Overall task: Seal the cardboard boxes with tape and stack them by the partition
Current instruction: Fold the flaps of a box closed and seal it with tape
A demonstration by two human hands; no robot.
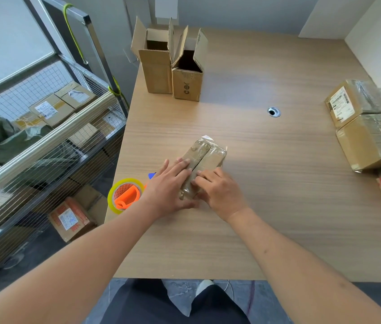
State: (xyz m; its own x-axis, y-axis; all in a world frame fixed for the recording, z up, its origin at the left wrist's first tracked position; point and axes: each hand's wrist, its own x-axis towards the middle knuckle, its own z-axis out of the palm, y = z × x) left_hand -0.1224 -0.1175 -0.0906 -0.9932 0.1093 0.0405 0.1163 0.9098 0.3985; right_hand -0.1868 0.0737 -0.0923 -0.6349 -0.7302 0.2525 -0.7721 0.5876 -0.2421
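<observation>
While sunlight washes across the pale wood-grain counter [278, 183], a wire cage trolley [44, 141] loaded with parcels stands off its left edge. Two open boxes [173, 66] stand at the far-left corner, sealed boxes [367, 129] are stacked along the right edge. Near the left edge lies the small box [204, 157], glossy tape wrapped over its closed flaps. Left hand [168, 185] presses flat, fingers straight; right hand [219, 190] rests on it, fingers bent at the seam. Orange tape dispenser [126, 195] sits just beside.

the taped box [204, 155] lies flat mid-table. two open boxes [173, 66] stand upright at the far edge. sealed boxes [367, 127] sit stacked at right.
</observation>
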